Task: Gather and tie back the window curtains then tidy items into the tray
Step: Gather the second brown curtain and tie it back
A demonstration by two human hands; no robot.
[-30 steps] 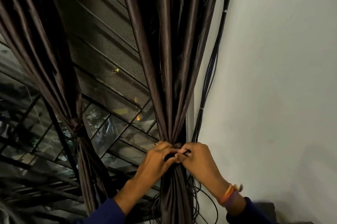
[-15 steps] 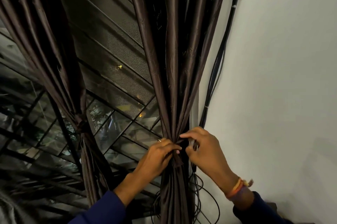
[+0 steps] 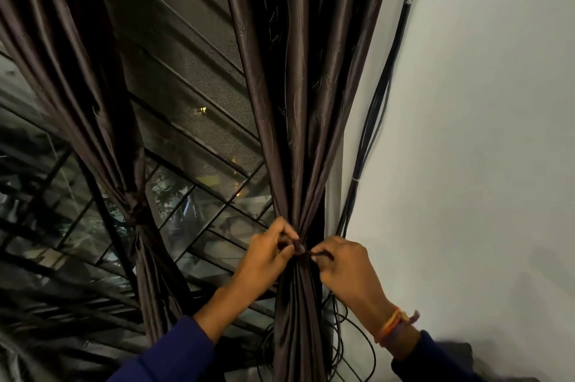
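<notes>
Hands moved apart: left hand and right hand each pinch tie ends around right curtain. Risk: slack knot slipping, folds spilling.

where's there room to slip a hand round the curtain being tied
Free: the open window stretch between the tied left curtain and the right curtain. Crowded: the right side, where cables run down the wall close beside that curtain, and at the tie, which the left hand and right hand pinch.
</notes>
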